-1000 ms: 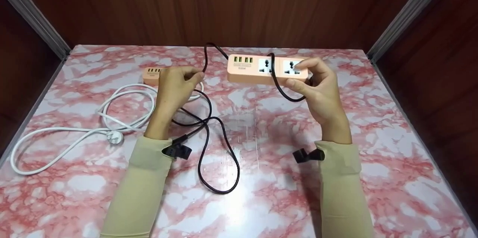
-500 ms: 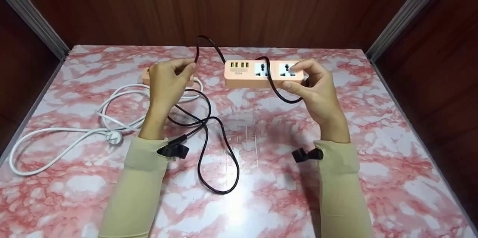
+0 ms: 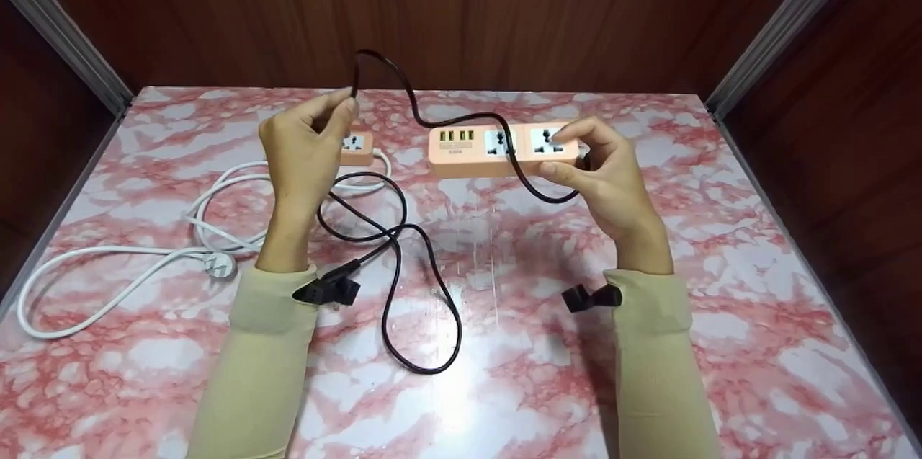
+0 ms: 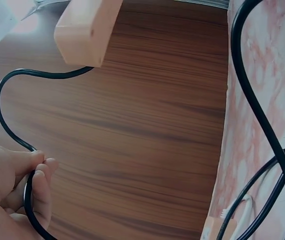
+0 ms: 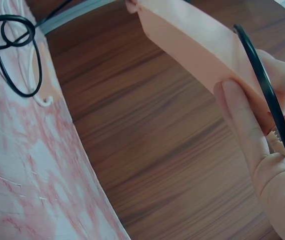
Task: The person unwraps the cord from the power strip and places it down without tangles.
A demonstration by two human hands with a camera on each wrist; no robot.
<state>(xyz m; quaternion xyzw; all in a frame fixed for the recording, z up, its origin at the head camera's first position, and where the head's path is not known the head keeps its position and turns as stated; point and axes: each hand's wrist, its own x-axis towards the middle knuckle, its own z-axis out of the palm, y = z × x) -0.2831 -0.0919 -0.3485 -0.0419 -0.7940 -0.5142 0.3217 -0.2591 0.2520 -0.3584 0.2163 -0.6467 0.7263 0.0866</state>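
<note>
My right hand [image 3: 612, 174] grips the right end of a peach-coloured power strip [image 3: 461, 167] with USB ports and two white socket faces, raised over the table. From that end a black cord [image 3: 533, 189] loops across the front of the strip and arcs over to the left. My left hand [image 3: 306, 138] pinches this cord between thumb and fingertips, as the left wrist view shows with the cord [image 4: 1, 105] bending above the fingers. The rest of the cord lies in loops on the table, its plug end partly hidden by the left wrist.
A second peach power strip [image 3: 361, 155] lies behind the left hand, partly hidden by it. Its white cord [image 3: 108, 248] is looped at the left, ending in a white plug [image 3: 220, 265]. Dark wood panels [image 3: 461, 12] stand around the pink marbled table [image 3: 562, 387].
My left hand has moved up and left with the pinched cord, uncovering part of the second strip. The held power strip has dropped slightly and shifted a little left.
</note>
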